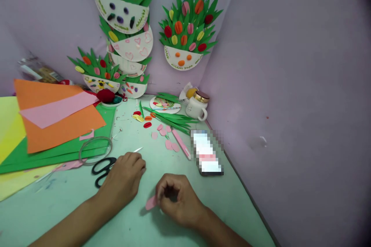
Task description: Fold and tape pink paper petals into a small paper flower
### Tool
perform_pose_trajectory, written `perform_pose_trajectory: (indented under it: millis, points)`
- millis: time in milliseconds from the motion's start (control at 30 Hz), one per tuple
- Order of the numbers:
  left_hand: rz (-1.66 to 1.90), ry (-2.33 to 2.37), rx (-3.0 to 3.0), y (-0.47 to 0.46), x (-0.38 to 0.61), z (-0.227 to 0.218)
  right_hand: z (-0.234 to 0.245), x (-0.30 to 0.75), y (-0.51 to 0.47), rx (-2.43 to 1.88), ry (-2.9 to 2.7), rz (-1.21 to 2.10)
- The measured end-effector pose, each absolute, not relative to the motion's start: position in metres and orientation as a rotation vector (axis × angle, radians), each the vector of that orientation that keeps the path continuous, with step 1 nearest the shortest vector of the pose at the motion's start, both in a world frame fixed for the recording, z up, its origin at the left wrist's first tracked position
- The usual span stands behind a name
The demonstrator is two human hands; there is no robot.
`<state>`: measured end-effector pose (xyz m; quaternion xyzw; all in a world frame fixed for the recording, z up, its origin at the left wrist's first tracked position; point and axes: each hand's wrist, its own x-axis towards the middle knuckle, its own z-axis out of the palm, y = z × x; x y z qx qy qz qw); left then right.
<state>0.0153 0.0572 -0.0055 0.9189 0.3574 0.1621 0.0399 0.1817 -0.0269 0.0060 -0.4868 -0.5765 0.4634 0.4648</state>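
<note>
A pink paper petal [150, 202] is pinched by the right hand [178, 200] for handling — left hand [124, 179], fingers curled, rests on the scissors [102, 169].

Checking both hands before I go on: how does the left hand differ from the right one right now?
The left hand lies knuckles up on the scissors, covering the blades, while the right hand is curled into a loose fist. The right hand pinches a pink paper petal; the left holds no paper. The left sits farther from the camera, the right nearer. Both rest low on the green table.
</note>
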Motion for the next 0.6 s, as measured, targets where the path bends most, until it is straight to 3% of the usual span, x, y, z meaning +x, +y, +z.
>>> perform_pose_trajectory:
  millis: [100,233,367,600]
  points:
    - [0.577,1.137,2.779,0.069,0.003,-0.003,0.004,0.18,-0.025,-1.213,-1.424,1.116]
    - [0.953,1.205,2.511,0.058,0.002,0.005,0.004,0.176,-0.022,-1.236,-1.306,1.102]
    - [0.732,1.132,1.964,0.026,0.015,0.012,0.002,0.173,-0.02,-1.295,-1.256,1.089]
    - [0.674,1.174,1.432,0.012,0.027,0.019,0.004,0.177,-0.019,-1.325,-1.128,1.28]
